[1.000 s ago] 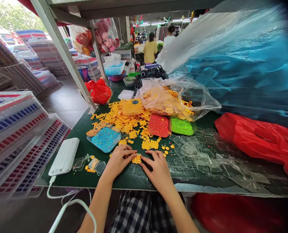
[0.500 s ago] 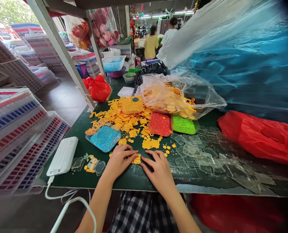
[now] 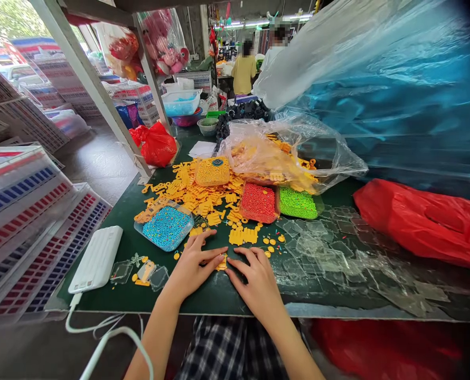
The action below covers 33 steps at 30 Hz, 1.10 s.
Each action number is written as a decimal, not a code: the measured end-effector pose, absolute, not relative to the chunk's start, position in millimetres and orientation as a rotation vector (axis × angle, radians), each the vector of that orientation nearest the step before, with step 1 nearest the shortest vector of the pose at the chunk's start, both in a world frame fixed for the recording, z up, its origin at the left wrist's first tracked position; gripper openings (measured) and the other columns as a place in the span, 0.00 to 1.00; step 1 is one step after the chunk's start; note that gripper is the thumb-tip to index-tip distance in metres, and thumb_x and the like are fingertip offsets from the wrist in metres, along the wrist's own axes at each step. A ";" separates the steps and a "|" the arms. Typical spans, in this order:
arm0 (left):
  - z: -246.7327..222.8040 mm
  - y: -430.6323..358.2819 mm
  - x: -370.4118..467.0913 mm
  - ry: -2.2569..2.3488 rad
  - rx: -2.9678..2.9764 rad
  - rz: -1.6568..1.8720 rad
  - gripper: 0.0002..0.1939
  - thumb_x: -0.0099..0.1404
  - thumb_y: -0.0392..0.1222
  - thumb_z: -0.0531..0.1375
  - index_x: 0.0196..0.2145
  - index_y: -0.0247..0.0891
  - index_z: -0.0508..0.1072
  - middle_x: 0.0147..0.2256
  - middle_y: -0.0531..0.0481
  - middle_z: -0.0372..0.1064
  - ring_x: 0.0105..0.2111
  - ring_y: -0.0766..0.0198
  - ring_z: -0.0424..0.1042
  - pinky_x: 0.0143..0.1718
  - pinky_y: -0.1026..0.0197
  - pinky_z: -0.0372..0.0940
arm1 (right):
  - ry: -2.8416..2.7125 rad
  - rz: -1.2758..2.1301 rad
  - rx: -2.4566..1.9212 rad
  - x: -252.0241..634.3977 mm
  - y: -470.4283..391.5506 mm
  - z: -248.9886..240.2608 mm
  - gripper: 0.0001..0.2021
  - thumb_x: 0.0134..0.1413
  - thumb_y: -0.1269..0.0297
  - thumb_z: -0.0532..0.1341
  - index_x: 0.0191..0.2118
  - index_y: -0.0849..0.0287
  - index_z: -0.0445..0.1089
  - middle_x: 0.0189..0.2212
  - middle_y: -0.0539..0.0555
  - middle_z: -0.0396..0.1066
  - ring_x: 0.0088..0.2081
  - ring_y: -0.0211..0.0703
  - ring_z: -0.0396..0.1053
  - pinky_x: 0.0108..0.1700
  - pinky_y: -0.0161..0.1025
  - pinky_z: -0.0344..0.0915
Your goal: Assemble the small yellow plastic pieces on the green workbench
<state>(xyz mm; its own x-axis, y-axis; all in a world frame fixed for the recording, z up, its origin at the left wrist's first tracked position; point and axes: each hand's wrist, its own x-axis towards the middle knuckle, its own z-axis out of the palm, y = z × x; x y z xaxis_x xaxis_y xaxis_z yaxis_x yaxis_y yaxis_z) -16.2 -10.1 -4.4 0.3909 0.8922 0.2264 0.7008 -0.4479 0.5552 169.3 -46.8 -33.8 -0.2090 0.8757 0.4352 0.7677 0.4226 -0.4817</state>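
- L hand (image 3: pixel 192 266) & R hand (image 3: pixel 259 279) are resting on the green bench (image 3: pixel 215 295), near edge, centre.
- Both are pinching a small yellow plastic piece (image 3: pixel 221 262) lying betw. them on the bench; L fingers (image 3: pixel 215 258) are clamped on its left side, R fingers (image 3: pixel 235 264) are touching its right side, the rest spread flat.
- Blue bead tray (image 3: pixel 167 227) is sitting just far-left of the L hand; red bead tray (image 3: pixel 259 202) & green bead tray (image 3: pixel 297 203) further back.
- Loose yellow pieces (image 3: pixel 203 195) are lying scattered beyond the hands.
- White power bank (image 3: pixel 96 258) is lying at near left; clear plastic covers (image 3: pixel 322 248) to the right.
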 end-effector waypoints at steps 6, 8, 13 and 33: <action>21.4 7.6 -15.2 1.412 2.149 1.011 0.15 0.69 0.48 0.54 0.42 0.43 0.79 0.41 0.46 0.74 0.43 0.57 0.71 0.46 0.55 0.68 | -1.989 0.254 -1.365 168.5 -47.2 -28.4 0.10 0.60 0.64 0.59 0.45 0.54 0.74 0.44 0.57 0.71 0.47 0.50 0.63 0.48 0.50 0.68; 40.8 24.8 -11.3 1.424 2.195 1.025 0.15 0.69 0.49 0.54 0.39 0.40 0.79 0.39 0.46 0.75 0.41 0.58 0.72 0.45 0.58 0.67 | -2.010 0.273 -1.350 167.1 -47.3 -25.5 0.12 0.59 0.65 0.60 0.48 0.53 0.73 0.45 0.57 0.70 0.48 0.50 0.63 0.49 0.51 0.68; 85.1 99.9 0.1 1.536 2.452 0.903 0.18 0.69 0.50 0.53 0.36 0.36 0.77 0.38 0.45 0.75 0.40 0.57 0.72 0.44 0.58 0.65 | -2.073 0.290 -1.329 164.5 -46.7 -21.0 0.16 0.55 0.64 0.64 0.50 0.52 0.72 0.50 0.59 0.67 0.51 0.53 0.61 0.52 0.52 0.67; 94.0 177.6 98.6 0.916 2.901 0.011 0.11 0.65 0.42 0.56 0.39 0.41 0.78 0.38 0.49 0.76 0.36 0.62 0.72 0.40 0.60 0.62 | -2.010 0.315 -1.321 166.2 -44.8 -22.7 0.11 0.56 0.61 0.63 0.46 0.50 0.74 0.49 0.57 0.68 0.51 0.51 0.62 0.52 0.52 0.66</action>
